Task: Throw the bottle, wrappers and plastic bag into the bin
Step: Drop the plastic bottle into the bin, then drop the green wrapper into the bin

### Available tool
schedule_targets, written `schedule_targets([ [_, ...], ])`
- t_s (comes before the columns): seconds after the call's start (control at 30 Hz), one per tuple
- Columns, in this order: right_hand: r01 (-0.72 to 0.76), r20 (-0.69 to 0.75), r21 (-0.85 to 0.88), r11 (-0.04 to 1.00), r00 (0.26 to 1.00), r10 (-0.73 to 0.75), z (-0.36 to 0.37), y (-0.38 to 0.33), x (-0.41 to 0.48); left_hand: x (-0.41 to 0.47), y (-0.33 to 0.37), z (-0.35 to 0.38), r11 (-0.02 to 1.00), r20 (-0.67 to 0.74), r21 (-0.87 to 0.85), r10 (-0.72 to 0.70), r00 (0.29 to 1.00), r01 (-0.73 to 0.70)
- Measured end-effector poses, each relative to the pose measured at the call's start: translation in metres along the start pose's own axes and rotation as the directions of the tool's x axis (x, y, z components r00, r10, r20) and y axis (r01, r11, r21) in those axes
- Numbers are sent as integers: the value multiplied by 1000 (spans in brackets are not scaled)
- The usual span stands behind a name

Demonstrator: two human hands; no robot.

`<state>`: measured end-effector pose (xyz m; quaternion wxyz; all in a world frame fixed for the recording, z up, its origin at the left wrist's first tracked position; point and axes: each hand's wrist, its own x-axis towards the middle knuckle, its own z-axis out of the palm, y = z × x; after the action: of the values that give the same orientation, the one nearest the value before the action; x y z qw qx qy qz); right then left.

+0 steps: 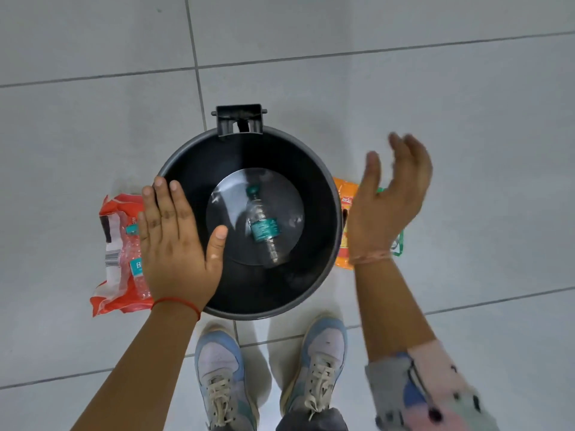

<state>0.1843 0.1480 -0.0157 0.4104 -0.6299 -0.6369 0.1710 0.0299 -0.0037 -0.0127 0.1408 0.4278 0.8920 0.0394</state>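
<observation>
Black round bin (pixel 323 194), lid off, upright on tiled floor. Clear bottle (pixel 263 227) with teal label and cap lies on bin bottom. Red-white wrapper (pixel 113 244) on floor left of bin, crushed bottle on it. Orange wrapper (pixel 343 213) right, beside rim.

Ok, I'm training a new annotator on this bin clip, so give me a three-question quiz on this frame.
1. True or false: a bottle already lies inside the bin.
2. Which hand is over the bin's rim? A) left hand B) right hand
3. Fill in: the orange wrapper lies on the floor to the bin's ____.

Key: 1 true; 2 A; 3 right.
</observation>
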Motion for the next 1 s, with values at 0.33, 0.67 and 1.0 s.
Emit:
schedule_targets([
  [0.33, -209, 406, -799, 564, 503, 763, 17, 166, -63, 3, -1, 6, 1000, -64, 10, 21, 998, -20],
  [0.67, -84, 395, -822, 564, 628, 670, 19, 149, -59, 0, 5, 7, 998, -85, 55, -2, 996, 7],
  [1.0, 203, 311, -135, 970, 938, -153, -66, -52, -6, 1, 1, 1, 999, -63, -35, -25, 998, 23],
])
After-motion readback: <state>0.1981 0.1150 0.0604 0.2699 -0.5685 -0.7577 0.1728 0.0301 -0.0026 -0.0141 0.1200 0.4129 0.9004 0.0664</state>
